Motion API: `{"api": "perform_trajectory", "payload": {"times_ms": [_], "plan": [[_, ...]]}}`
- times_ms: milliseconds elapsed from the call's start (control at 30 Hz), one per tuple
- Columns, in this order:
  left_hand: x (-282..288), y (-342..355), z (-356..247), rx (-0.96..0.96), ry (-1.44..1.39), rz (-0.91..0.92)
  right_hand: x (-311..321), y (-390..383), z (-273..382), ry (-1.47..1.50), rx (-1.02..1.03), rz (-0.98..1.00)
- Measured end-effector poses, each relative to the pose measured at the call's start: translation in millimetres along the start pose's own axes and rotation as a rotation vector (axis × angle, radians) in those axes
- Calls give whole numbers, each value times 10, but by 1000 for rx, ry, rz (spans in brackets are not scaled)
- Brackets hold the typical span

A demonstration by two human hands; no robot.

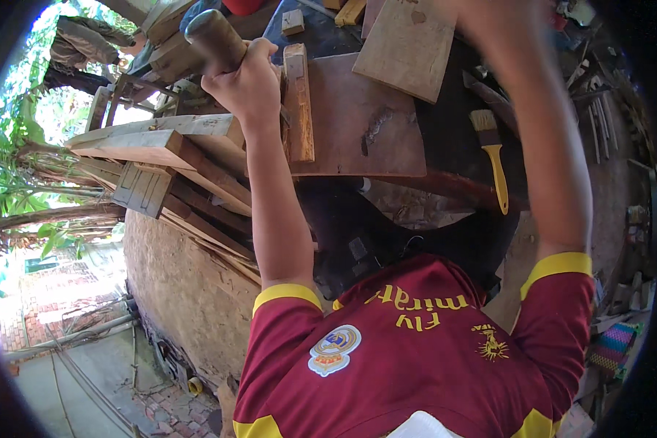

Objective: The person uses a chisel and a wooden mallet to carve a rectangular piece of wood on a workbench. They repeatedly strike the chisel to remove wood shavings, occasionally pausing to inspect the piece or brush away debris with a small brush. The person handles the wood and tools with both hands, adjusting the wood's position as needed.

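Observation:
My left hand (250,86) is wrapped round a thick, round-ended brownish handle (215,40) that points up to the left. Whatever tool it may belong to does not show. Close beside that hand a narrow wooden strip (299,109) lies along a brown board (365,131), which has a dark worn patch. My right hand (493,16) is smeared by motion at the top edge, near a pale flat board (409,47); its fingers cannot be made out. Below my right hand lies a paintbrush (493,157) with a yellow handle, its bristles pointing away from me.
Long timber beams (160,146) are stacked on the left, above a rough pale wall (190,270). A small wood block (293,22) sits at the far side of the dark bench top (460,139). Assorted scraps crowd the right side, near a colourful woven item (613,344).

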State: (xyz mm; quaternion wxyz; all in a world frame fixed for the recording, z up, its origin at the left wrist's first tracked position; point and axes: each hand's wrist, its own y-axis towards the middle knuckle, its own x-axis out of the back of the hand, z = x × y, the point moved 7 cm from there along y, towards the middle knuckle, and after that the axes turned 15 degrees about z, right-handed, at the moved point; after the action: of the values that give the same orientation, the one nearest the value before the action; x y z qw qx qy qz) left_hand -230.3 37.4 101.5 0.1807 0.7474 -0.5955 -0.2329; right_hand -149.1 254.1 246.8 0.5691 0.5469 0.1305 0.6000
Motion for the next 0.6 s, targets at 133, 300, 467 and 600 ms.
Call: {"api": "perform_trajectory", "payload": {"times_ms": [133,300,467,600], "plan": [[404,-58,93,65,-31,-82,-623,204,-254,-52,42,332],[141,-5,58,51,-40,-25,-73,173,-100,125,-195,346],[175,-54,84,-120,386,7,-446,-243,-279,-137,4,357],[24,-113,-40,-59,358,18,-308,-772,-607,-364,-94,409]]}}
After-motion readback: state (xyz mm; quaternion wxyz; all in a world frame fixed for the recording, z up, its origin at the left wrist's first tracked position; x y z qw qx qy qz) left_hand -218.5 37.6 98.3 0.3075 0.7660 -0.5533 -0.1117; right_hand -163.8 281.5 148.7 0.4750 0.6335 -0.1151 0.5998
